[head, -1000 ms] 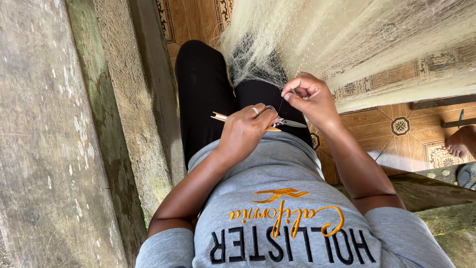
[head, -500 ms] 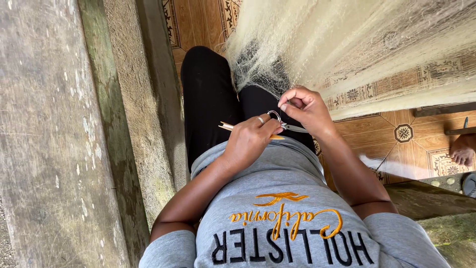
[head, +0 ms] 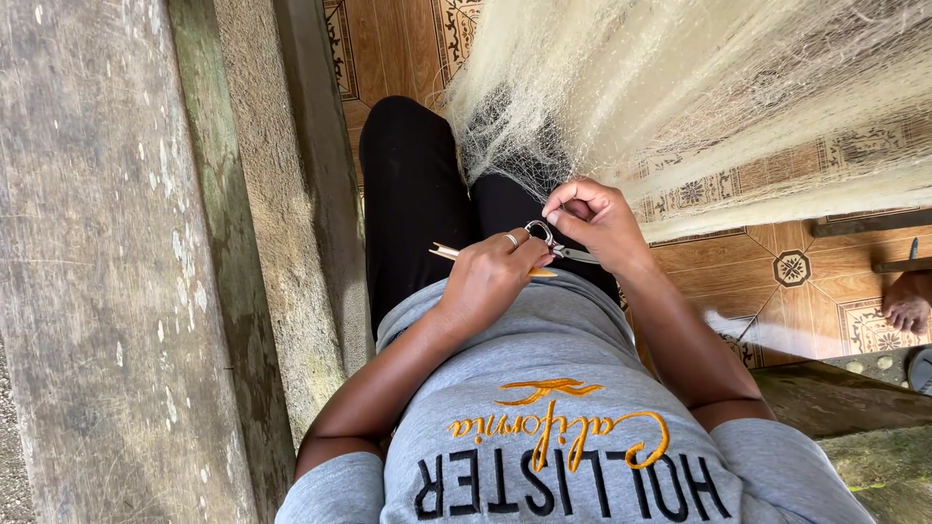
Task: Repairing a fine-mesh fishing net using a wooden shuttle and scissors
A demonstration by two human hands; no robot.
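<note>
Head view, mid-frame: the left hand (head: 490,277) grips scissors (head: 551,243) and a wooden needle (head: 456,254) over the lap. Just right, the right hand (head: 594,218) pinches pale netting (head: 621,97) spreading to the upper right.

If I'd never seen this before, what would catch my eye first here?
Probably the big pale, fine-meshed fishing net, spilling from the upper right down onto the lap in black trousers. At the centre, the left hand holds small metal scissors and a thin yellowish netting needle, while the right hand pinches the net's edge. A weathered concrete ledge fills the left side.
</note>
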